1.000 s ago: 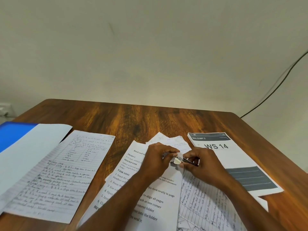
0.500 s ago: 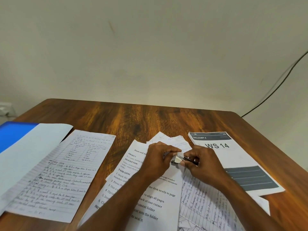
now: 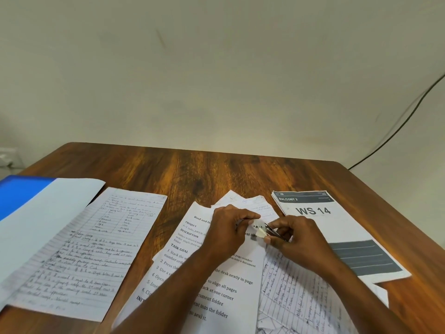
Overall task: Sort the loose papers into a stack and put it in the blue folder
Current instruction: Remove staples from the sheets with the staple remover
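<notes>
The blue folder (image 3: pixel 16 194) is lying open at the table's (image 3: pixel 216 169) left edge, with only a plain white sheet (image 3: pixel 48 213) showing on it, so nothing appears filed yet. Just beside it, a handwritten lined page (image 3: pixel 91 256) is sitting on its own toward the front left, well apart from the rest. In the middle, the printed instruction sheet (image 3: pixel 216 280) is overlapping other loose papers (image 3: pixel 296 300) in an untidy fan, so the stacking is looking barely begun. The left hand (image 3: pixel 228 232) is curling its fingers around the top of that sheet, while the right hand (image 3: pixel 296 239) is pinching a small dark metal clip (image 3: pixel 273 231), holding a pale scrap (image 3: pixel 260 233), between the two hands. The WS 14 printout (image 3: pixel 325 227) is resting untouched near the right edge.
</notes>
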A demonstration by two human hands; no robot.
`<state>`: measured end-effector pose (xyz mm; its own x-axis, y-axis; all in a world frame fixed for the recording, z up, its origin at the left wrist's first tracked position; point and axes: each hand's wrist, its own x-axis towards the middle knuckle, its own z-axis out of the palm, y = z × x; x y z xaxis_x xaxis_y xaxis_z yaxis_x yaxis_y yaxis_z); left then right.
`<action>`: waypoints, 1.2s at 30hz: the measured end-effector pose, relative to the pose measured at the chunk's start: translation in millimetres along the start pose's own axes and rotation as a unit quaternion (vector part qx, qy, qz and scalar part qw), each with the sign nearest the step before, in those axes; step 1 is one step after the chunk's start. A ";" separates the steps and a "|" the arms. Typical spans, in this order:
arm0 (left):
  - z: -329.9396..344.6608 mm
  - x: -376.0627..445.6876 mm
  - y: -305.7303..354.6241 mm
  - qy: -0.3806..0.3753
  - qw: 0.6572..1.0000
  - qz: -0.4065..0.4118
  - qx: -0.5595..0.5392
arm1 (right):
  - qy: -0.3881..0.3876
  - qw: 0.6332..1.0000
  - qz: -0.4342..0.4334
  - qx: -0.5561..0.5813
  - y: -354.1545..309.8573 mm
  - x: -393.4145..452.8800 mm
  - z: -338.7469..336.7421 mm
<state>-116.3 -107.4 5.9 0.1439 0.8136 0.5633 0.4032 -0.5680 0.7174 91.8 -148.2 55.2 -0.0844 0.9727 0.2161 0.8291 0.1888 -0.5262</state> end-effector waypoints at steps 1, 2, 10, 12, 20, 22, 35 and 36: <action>0.5 0.0 -0.2 -0.003 1.000 -0.001 0.006 | 0.008 1.000 0.013 -0.014 1.4 -2.0 -1.2; 1.1 -0.1 -0.2 -0.005 1.000 -0.001 0.014 | 0.015 0.999 0.026 -0.038 1.9 -3.9 -2.4; -4.0 -0.1 5.0 0.027 0.999 0.004 0.031 | -0.008 0.987 0.097 -0.127 -5.4 -14.2 -10.3; -7.1 0.4 10.0 0.043 0.999 -0.006 0.028 | -0.019 0.985 0.110 -0.129 -5.8 -14.3 -10.0; -29.4 11.5 41.0 0.081 0.996 -0.020 0.019 | 0.037 0.993 0.055 0.098 -26.9 -25.1 0.0; -35.5 16.5 49.0 0.093 0.995 -0.029 0.010 | 0.010 0.986 0.052 0.158 -33.9 -28.7 7.2; -64.8 18.6 65.2 0.173 0.959 -0.180 0.130 | 0.015 0.912 0.079 0.401 -29.0 -22.0 10.9; -69.2 10.6 60.9 0.171 0.954 -0.211 0.127 | 0.024 0.899 0.091 0.427 -27.9 -21.1 7.1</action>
<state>-152.7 -142.0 83.9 -0.3653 0.8504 0.3787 0.5727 -0.1154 0.8116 66.5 -173.0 59.5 0.0501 0.9949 0.0876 0.0987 0.0824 -0.9917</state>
